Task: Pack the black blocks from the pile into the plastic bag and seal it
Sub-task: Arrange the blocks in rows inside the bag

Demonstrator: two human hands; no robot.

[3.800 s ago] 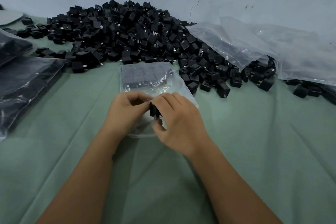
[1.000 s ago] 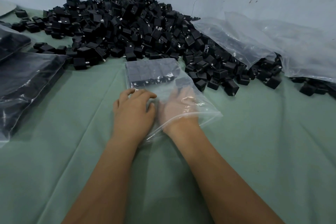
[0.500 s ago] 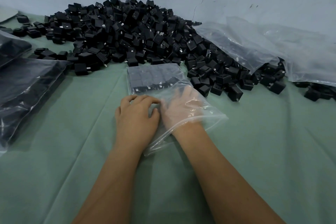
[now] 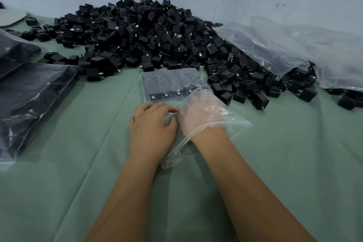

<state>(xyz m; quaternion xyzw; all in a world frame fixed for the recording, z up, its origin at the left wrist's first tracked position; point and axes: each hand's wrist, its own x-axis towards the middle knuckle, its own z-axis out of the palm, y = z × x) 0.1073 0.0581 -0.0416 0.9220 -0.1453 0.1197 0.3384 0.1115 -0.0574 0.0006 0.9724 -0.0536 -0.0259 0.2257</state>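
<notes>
Since half a second ago little differs: my right hand (image 4: pixel 200 113) stays inside the plastic bag (image 4: pixel 231 122) to the wrist, fingers straight, gripping nothing. My left hand (image 4: pixel 152 124) stays on the bag's outside, fingers bent, pressing the film. The packed black blocks (image 4: pixel 170 83) sit in flat rows just beyond my fingertips, grey through the film. The loose pile (image 4: pixel 149 33) lies farther out on the green cloth (image 4: pixel 294 153).

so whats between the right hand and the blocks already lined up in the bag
Head view: nothing solid. The right hand is inside the clear plastic bag, its fingertips almost at the packed blocks. The gap itself is too hazy to see clearly.
</notes>
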